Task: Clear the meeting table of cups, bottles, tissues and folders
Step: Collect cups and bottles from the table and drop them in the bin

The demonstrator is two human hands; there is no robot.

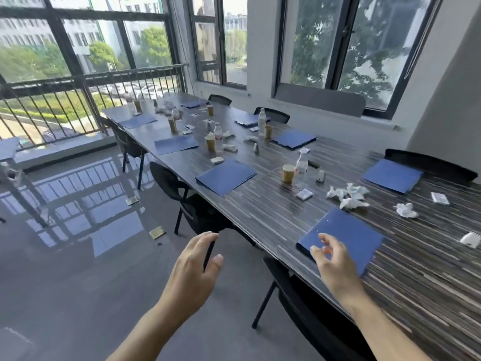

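A long striped dark meeting table (273, 212) runs from the near right to the far left. Several blue folders lie on it; the nearest blue folder (348, 235) is at the table's near edge. My right hand (330, 261) hovers open over that folder's near corner, fingers spread. My left hand (197, 264) is open over the floor, left of the table, holding nothing. A paper cup (288, 173) and a clear bottle (302, 164) stand mid-table. Crumpled tissues (348, 195) lie beyond the nearest folder. More cups, bottles and tissues are scattered toward the far end.
Black chairs (192, 204) are tucked along the table's left side, one (307, 308) right below my right hand. More chairs stand on the window side. Small white cards (304, 194) lie on the table. Glossy grey floor (78, 256) spreads to the left, with railings and windows behind.
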